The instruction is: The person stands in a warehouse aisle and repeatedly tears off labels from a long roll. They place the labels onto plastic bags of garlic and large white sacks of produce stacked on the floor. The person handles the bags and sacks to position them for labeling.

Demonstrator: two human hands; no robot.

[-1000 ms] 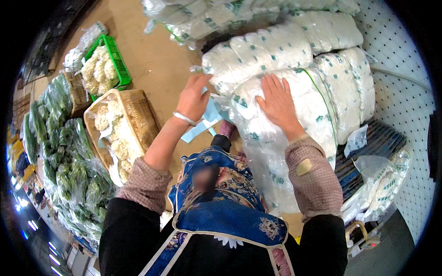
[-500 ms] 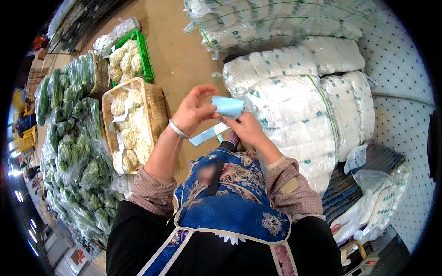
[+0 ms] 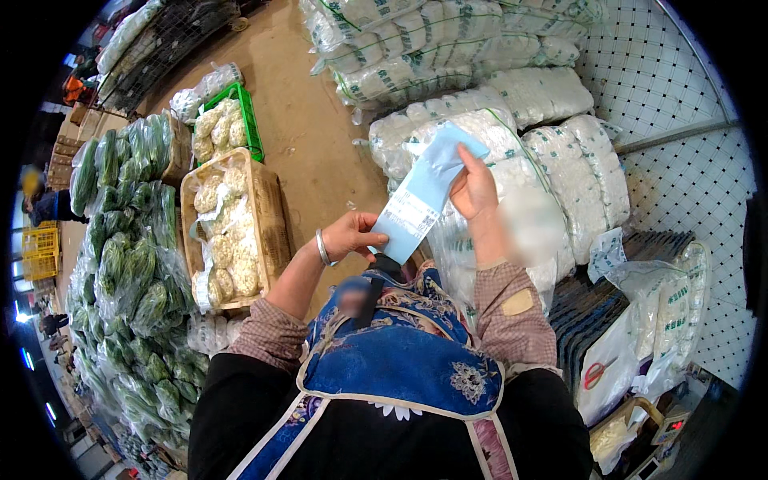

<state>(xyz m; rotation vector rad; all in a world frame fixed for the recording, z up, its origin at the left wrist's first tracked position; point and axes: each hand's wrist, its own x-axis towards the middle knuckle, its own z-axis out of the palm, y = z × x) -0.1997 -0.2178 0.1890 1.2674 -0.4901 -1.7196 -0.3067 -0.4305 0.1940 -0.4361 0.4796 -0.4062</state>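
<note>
A light-blue strip of printed labels (image 3: 422,196) stretches slantwise between my two hands, its white printed part toward the lower end. My left hand (image 3: 350,236), with a silver bangle at the wrist, pinches the lower left corner of the strip between thumb and fingers. Higher up and to the right, my right hand (image 3: 475,186) grips the upper end, where the paper bends over. Behind the strip lie wrapped white bundles (image 3: 544,96) in clear plastic. A blue flowered apron (image 3: 400,364) covers my front.
At left stand a tan crate (image 3: 282,232) and a green crate (image 3: 254,128) of bagged pale produce, beside stacked bagged green vegetables (image 3: 132,272). Red-handled scissors (image 3: 594,374) lie on white plastic at lower right, near a scale with a red display (image 3: 674,426). A person (image 3: 48,206) stands far left.
The blue strip, earlier folded and bunched between my hands, is now drawn out straight. My right hand has moved up and right; my left hand has come down.
</note>
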